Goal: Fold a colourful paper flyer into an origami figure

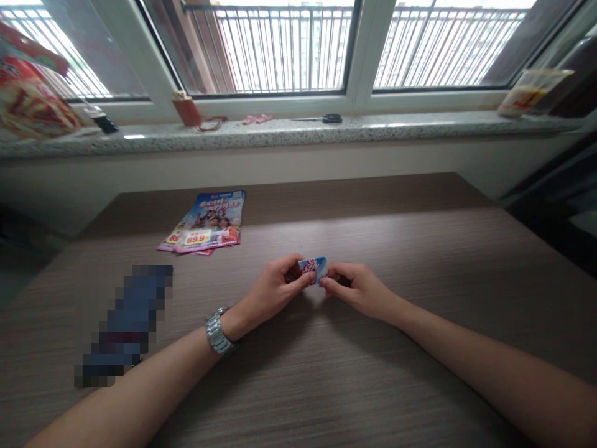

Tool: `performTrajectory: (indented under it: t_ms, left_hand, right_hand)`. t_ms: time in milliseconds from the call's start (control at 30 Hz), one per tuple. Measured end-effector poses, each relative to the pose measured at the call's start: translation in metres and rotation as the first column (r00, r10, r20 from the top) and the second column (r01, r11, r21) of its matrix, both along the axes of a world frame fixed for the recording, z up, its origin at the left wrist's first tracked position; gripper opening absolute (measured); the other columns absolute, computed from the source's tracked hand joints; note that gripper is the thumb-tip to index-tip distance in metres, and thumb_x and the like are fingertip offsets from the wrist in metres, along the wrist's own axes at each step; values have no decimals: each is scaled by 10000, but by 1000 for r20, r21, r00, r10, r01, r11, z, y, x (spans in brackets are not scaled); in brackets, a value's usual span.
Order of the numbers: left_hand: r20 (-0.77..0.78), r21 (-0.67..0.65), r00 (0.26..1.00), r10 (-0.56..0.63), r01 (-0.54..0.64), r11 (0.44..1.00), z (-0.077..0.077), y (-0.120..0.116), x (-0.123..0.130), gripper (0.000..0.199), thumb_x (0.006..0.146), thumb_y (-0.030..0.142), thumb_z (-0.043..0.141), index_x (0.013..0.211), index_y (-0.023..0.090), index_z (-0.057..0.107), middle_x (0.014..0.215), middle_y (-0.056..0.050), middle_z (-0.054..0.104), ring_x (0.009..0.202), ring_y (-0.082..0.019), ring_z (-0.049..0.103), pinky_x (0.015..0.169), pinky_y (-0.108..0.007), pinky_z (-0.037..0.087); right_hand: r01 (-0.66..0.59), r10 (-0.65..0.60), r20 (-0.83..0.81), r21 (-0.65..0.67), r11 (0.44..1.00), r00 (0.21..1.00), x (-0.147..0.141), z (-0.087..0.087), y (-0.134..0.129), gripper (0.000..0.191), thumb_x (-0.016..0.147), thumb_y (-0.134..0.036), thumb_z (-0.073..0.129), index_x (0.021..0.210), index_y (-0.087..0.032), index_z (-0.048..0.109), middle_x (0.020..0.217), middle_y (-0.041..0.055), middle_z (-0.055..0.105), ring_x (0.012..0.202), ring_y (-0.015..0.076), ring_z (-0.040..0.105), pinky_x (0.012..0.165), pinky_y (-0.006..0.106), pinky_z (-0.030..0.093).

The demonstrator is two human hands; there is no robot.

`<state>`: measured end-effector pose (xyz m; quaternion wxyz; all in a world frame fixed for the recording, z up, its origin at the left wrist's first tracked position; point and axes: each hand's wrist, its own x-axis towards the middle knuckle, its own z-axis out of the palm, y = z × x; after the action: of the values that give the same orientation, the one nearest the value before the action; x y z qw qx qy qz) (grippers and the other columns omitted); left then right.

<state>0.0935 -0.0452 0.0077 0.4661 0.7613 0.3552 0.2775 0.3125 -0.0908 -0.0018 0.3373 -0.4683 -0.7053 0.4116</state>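
A small folded piece of printed paper (320, 266), blue with red and white, is held up between my two hands over the brown table (396, 249). My left hand (275, 287), with a metal watch (219, 331) at the wrist, pinches its left side between thumb and fingers. On the right side, the thumb and fingertips of my right hand (359, 287) close on the paper's edge. Some fingers of both hands are hidden behind the paper and thumbs.
Printed flyers (209, 221) lie overlapping at the back left. A blurred-out dark blue object (130, 317) lies beside my left forearm. On the stone windowsill (261, 132) are scissors (332, 118), a reddish container (186, 109), pink pieces (256, 119) and bags.
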Motion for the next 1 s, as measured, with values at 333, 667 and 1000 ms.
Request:
performTrajectory:
  t_ms: [333, 667, 1000]
  left_hand:
    - [32, -12, 999, -7, 7, 1000, -6, -1, -2, 265, 954, 425, 650, 1007, 166, 671, 849, -26, 681, 751, -144, 612, 672, -234, 476]
    - [48, -25, 999, -21, 22, 999, -2, -1, 0, 232, 937, 389, 675, 977, 160, 671, 884, -37, 699, 754, -140, 616, 669, -232, 490]
    - [52, -55, 997, -52, 55, 997, -4, -1, -1, 201, 955, 359, 660, 990, 162, 653, 884, -28, 674, 785, -137, 609, 695, -236, 476]
  right_hand:
    - [6, -7, -19, -16, 1000, 1000, -2, 3, 1, 223, 925, -317, 584, 740, -193, 573, 645, -37, 514, 603, 117, 439, 571, 249, 323]
    - [-15, 15, -4, -37, 999, 1000, -1, 1, 0, 216, 888, -301, 604, 705, -196, 556, 619, -45, 471, 590, 113, 425, 551, 245, 312]
    - [67, -72, -119, -45, 997, 990, -1, 0, 1, 265, 956, -443, 605, 927, -186, 662, 711, -11, 628, 616, 124, 535, 555, 244, 391]
